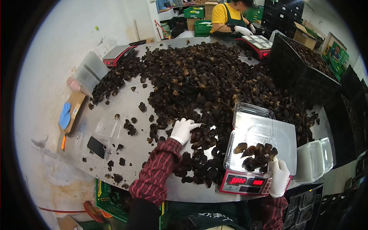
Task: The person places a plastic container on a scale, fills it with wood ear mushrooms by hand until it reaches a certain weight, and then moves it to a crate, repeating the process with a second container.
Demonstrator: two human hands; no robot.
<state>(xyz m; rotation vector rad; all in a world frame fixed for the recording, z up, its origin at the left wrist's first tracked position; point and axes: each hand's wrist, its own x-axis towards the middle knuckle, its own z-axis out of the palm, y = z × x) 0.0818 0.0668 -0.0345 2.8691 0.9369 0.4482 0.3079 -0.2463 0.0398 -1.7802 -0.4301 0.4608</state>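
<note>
Dark brown wood ear mushrooms (199,73) lie in a large heap on the metal table. My left hand (184,130), in a white glove, rests at the near edge of the heap, its fingers stretched out and touching loose mushrooms. In front of me on the right stands a red digital scale (245,184), its display lit. A clear plastic box (251,115) lies with its lid raised on the scale's plate. My white-gloved right hand (280,176) is closed at the fingertips on a small bunch of mushrooms (258,157) over the box.
A phone (96,147) lies on the left of the metal table (145,176). Stacked clear boxes (312,161) stand right of the scale. A second scale (116,55) sits at the far left. Across the table a person (230,19) in gloves works by another scale (257,43). Black crates (299,73) line the right.
</note>
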